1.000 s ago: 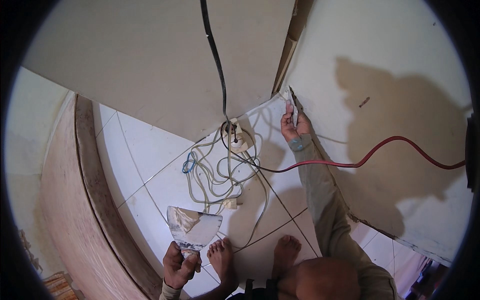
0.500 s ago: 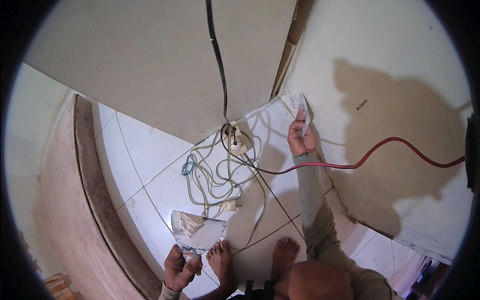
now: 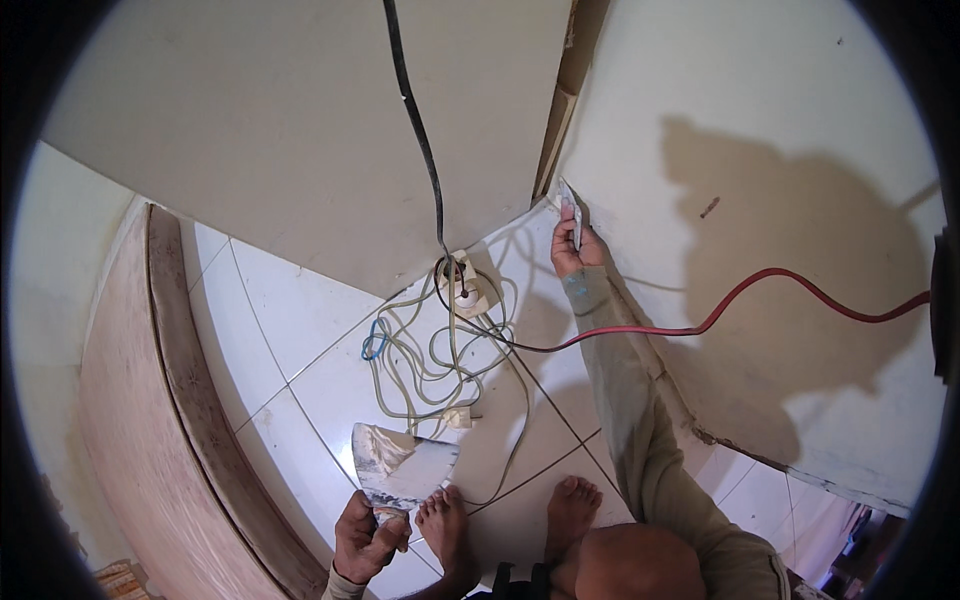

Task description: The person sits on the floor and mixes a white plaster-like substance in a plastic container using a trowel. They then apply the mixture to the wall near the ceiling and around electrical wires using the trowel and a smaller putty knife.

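At seven o'clock, the left hand [image 3: 368, 540] grips a wide scraper [image 3: 425, 470] with a lump of creamy paste [image 3: 384, 450] not used up. At two o'clock, the right hand [image 3: 580, 250] pinches a thin flat blade [image 3: 575, 213] by the wall [image 3: 740, 100]. The wall's bottom looks rough at four o'clock; how much is done, I cannot tell.

Head cam: left fisheye of the worn pair, aimed steeply down — bare feet [image 3: 573, 508] near the lower edge, tiled floor [image 3: 300, 335] mid-frame, wall [image 3: 840, 90] at right. Mid-range, wide — straight edges bow toward the rim.
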A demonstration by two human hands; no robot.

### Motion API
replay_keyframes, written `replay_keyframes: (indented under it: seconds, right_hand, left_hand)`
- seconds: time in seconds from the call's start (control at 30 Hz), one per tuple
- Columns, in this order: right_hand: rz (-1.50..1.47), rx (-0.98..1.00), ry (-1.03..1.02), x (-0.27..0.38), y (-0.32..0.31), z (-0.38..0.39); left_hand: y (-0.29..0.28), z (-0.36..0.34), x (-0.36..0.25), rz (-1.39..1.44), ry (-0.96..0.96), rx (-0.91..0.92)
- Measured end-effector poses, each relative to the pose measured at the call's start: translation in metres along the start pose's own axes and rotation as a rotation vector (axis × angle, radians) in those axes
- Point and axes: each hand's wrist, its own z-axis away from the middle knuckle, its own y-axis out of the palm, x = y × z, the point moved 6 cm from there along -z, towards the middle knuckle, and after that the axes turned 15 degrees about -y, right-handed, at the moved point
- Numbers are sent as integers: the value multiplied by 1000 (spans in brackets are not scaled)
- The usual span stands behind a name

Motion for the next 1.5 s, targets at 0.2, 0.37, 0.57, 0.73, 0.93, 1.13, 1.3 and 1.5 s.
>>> replay_keyframes:
  seconds: [0.2,0.37,0.57,0.73,0.93,1.13,1.3,1.5]
  right_hand:
    - [17,296,150,51,31,75]
    - [910,128,-149,138,-30,171]
    - [1656,428,1,103,-5,322]
    - [1724,772,-7,30,44,345]
    - [1556,617,80,9,54,355]
    - [1505,568,87,1,46,352]
    - [1326,465,149,2,38,349]
    - [1220,432,147,30,22,334]
  left_hand:
    - [20,-2,-16,8,72,-6]
    - [28,-29,-19,-84,146,18]
    - [41,-29,-24,-472,242,-68]
    - [54,-30,-20,-542,294,-118]
    - [61,-19,-30,-726,474,-186]
    - [58,-13,-30,-1032,745,-303]
    - [52,-16,-34,-1221,915,-404]
    - [33,-24,-11,-1124,787,-362]
